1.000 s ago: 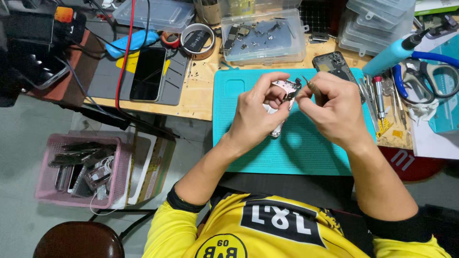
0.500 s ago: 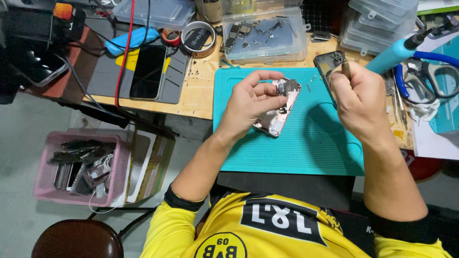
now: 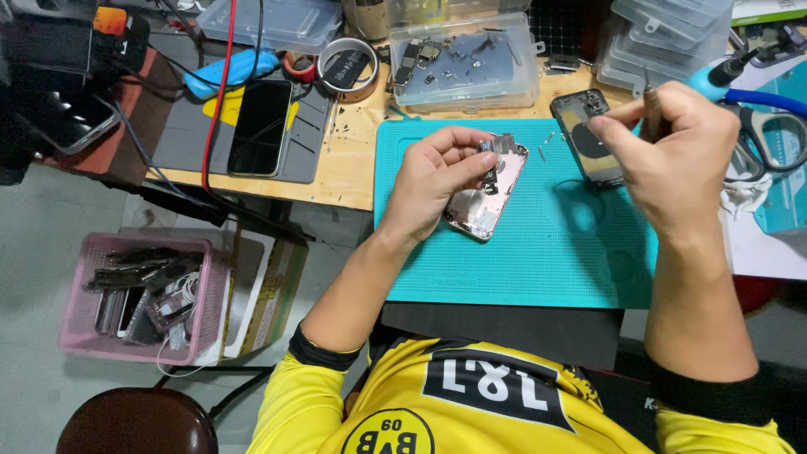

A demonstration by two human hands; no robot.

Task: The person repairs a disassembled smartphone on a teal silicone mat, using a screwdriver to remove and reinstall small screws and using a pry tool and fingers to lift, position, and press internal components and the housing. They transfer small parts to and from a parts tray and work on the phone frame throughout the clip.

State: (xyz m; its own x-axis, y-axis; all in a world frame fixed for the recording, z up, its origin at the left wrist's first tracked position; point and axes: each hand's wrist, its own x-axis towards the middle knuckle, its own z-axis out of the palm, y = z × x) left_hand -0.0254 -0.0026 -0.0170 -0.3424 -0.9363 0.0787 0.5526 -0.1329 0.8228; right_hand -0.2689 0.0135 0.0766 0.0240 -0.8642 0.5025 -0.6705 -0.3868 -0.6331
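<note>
An opened pink phone shell rests on the teal work mat. My left hand grips its upper edge, thumb and fingers pinched on a small dark part at the top. My right hand is raised to the right of it, apart from the shell, shut on a thin dark tool that points upward. Just under that hand, a second dark phone housing lies at the mat's far right edge.
A clear plastic box of small parts stands behind the mat, with a tape roll and a black phone on a grey pad to the left. Scissors lie at right. A pink basket of parts sits on the floor.
My right hand pulled away from the pink shell to the right and lifted with the tool. The left hand lowered the shell onto the mat, keeping hold of it.
</note>
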